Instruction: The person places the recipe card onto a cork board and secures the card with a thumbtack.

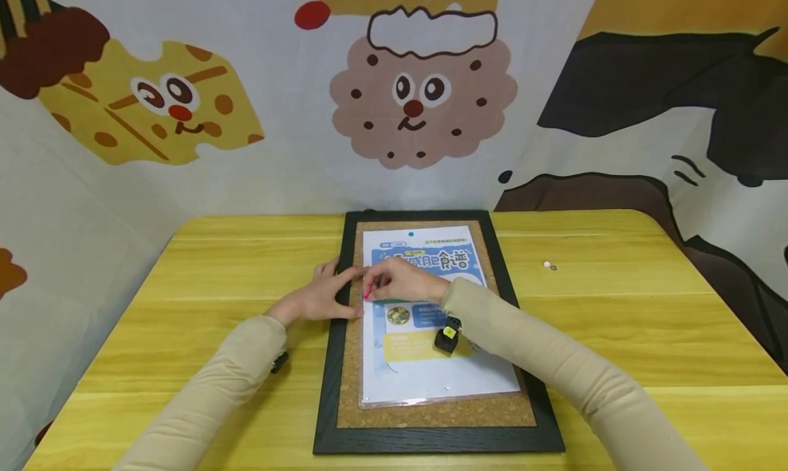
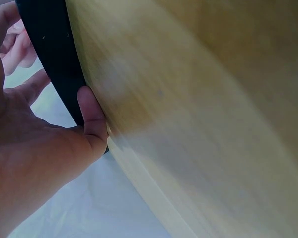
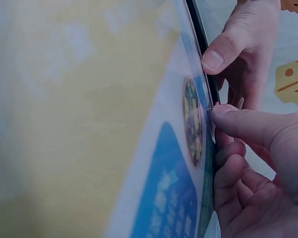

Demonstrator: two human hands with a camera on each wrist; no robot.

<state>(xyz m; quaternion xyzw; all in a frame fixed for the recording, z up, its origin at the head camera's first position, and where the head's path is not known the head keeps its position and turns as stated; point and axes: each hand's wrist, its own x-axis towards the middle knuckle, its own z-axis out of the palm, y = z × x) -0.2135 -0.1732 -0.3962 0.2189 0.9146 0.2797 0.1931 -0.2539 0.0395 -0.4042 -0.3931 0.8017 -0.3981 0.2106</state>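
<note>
A cork board [image 1: 443,416] in a black frame [image 1: 431,441] lies on the table, with a printed sheet [image 1: 425,382] in a clear sleeve on it. My right hand [image 1: 403,280] reaches across the sheet. Its thumb and fingers pinch a small pink pushpin [image 1: 367,297] at the sheet's left edge; a thin needle shows in the right wrist view. My left hand [image 1: 317,298] rests on the frame's left side, fingers spread around the edge. Its thumb [image 3: 213,60] touches the board's edge close to the pin. A teal pushpin [image 1: 411,234] sits at the sheet's top.
Two tiny items, one white [image 1: 546,264] and one brownish [image 1: 553,268], lie on the wooden table [image 1: 640,320] to the right. A cloth with cartoon figures [image 1: 277,184] hangs behind the table. A black wrist camera [image 1: 446,340] is on my right wrist, over the sheet.
</note>
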